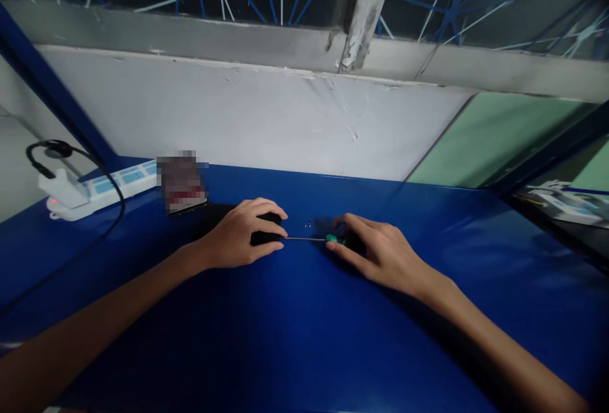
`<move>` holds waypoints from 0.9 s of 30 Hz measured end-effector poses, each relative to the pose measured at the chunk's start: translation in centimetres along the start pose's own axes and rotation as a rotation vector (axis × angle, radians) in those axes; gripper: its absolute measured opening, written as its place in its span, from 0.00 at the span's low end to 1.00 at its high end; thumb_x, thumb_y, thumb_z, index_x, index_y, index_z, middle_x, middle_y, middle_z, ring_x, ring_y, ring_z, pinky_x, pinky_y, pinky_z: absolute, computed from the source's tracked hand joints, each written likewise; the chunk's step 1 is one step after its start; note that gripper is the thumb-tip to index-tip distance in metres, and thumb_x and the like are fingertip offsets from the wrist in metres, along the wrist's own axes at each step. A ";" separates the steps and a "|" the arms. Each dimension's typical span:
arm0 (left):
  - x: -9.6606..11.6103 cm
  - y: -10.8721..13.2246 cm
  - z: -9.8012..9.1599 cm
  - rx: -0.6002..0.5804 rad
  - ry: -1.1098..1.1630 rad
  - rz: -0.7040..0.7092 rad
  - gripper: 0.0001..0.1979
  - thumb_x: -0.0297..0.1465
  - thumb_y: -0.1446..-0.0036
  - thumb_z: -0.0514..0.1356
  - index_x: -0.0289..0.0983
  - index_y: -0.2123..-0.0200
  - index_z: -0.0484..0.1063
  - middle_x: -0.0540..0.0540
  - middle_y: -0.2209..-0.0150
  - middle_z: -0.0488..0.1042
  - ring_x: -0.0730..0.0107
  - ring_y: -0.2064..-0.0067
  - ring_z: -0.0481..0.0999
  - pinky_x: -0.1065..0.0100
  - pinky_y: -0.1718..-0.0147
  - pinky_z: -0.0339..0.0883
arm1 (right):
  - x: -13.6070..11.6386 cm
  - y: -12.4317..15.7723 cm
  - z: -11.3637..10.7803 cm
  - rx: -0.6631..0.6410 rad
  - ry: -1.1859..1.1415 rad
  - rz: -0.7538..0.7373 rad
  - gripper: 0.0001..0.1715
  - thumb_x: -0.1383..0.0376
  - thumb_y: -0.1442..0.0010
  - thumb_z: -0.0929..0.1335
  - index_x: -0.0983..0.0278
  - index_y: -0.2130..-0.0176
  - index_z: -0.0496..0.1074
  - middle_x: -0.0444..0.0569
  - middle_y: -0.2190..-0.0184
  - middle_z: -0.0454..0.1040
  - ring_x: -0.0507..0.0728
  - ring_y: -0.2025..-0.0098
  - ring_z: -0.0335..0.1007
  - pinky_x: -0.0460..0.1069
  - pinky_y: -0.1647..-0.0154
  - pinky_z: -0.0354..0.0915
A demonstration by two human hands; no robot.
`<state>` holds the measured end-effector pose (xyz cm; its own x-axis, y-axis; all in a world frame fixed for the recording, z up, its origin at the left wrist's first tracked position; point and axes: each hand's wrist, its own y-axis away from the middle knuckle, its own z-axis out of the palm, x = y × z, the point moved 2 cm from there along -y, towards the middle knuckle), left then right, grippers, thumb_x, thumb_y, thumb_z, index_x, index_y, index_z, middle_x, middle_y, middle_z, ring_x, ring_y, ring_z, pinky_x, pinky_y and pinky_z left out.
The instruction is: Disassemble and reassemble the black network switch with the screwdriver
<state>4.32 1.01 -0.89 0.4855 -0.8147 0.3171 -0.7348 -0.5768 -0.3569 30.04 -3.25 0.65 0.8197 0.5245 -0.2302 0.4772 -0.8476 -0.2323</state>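
A black object (267, 228) lies under my left hand (250, 232), whose fingers and thumb wrap round it on the blue table. My right hand (375, 245) holds a screwdriver by its green and black handle (332, 239), thumb and fingers closed on it. The thin metal shaft (307, 238) lies level between the hands, its tip at the side of the black object near my left fingertips. Several tiny pieces (307, 225), perhaps screws, rest on the table just beyond the shaft.
A white power strip (104, 191) with a plug and black cable (122, 200) sits at the back left. Beside it lies a phone-like item (183, 186), blurred out. A pale wall (266, 121) rises behind the blue table (285, 337). Papers (566, 203) are at the far right.
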 end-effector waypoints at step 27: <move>0.4 0.1 -0.2 -0.011 -0.040 0.044 0.09 0.32 0.39 0.61 0.41 0.56 0.77 0.44 0.48 0.73 0.58 0.44 0.68 0.52 0.47 0.61 | 0.7 -0.1 1.0 -0.020 0.009 -0.037 0.22 0.49 0.32 0.60 0.64 0.59 0.69 0.46 0.74 0.74 0.53 0.76 0.69 0.48 0.75 0.58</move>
<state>4.37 0.68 -0.67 0.4714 -0.8409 0.2657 -0.7608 -0.5402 -0.3597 30.31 -2.72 -0.44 0.8041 0.5551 -0.2127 0.5137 -0.8289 -0.2214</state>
